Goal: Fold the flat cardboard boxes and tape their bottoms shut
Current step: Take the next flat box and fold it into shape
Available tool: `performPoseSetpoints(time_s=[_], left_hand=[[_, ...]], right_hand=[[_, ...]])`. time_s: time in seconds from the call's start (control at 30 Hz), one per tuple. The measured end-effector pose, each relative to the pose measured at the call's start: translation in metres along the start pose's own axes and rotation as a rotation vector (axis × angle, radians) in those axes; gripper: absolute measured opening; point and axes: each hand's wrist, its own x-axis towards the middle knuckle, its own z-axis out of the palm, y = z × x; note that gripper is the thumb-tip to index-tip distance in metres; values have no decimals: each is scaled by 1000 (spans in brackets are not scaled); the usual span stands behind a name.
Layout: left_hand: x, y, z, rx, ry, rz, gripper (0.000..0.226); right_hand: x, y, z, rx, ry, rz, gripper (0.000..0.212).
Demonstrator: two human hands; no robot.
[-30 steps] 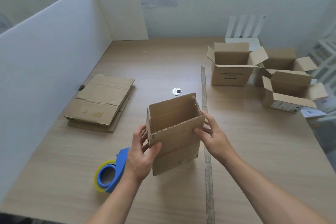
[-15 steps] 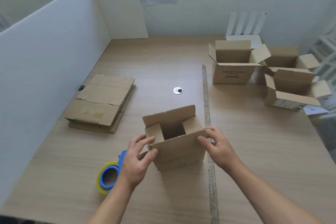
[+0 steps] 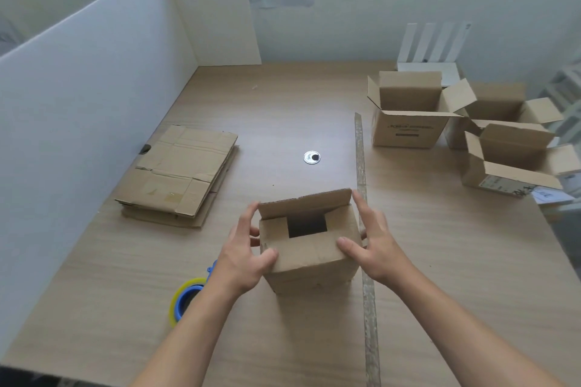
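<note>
Moved since 0.5 s ago: near flap of box (image 3: 311, 258) now folded down over side flaps; both thumbs now on it.
Head view, items as I see them:
1. box: centre of table (image 3: 283, 104), standing; far flap upright, dark gap btwn side flaps.
2. L hand (image 3: 245, 248): grips box's left edge, thumb pressing near flap.
3. R hand (image 3: 374, 245): clasps right edge, thumb on flap, index straight beside far flap.
4. tape roll (image 3: 187, 298): near L wrist.
5. flat cardboard stack (image 3: 179, 173): left.
6. open boxes (image 3: 408, 129): far right.
</note>
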Motion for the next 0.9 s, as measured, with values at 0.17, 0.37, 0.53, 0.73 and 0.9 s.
performPoseSetpoints(time_s=[0.17,0.37,0.53,0.73,0.9], left_hand=[[-4,-3,5,44,71,95,46],[-13,-3,11,61,124,111,29],[-15,-3,14,34,132,87,31],[-14,-5,19,-9,164,94,39],[-11,-9,19,37,165,127,36]], right_hand=[[7,-5,-7,-236,45,-153,81],[7,-10,0,-659,-92,-230,73],[6,-22,5,-850,-201,-302,97],[6,-23,15,-850,-219,-301,88],[13,-41,18,-986,-260,-299,80]])
